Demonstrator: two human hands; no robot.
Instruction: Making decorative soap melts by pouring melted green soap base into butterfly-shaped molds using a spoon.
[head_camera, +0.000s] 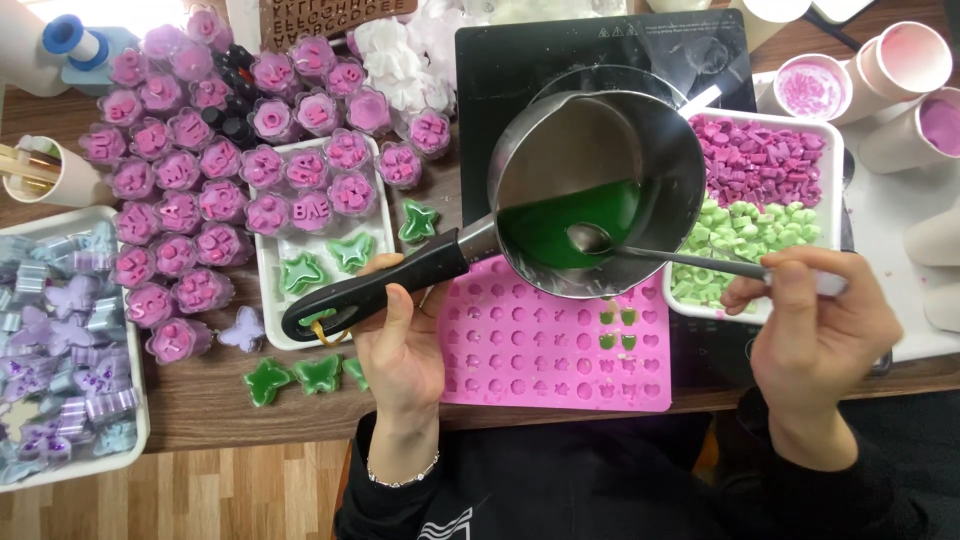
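My left hand (404, 335) grips the black handle of a small steel saucepan (560, 150), which is tilted over a pink silicone mould (520, 350). Green liquid (565, 225) pools in the pan's lower side. My right hand (815, 325) holds a metal spoon (640, 252) whose bowl dips into the green liquid. A few cavities at the mould's upper right (617, 330) hold green fill; the others look unfilled.
A white tray of purple and green chunks (830, 135) sits right of the pan. Several pink flower pieces in clear cups (190, 210), green butterfly shapes (318, 372), a tray of lilac pieces (140, 400), paper cups (910, 60) and a black cooktop (500, 60) crowd the wooden table.
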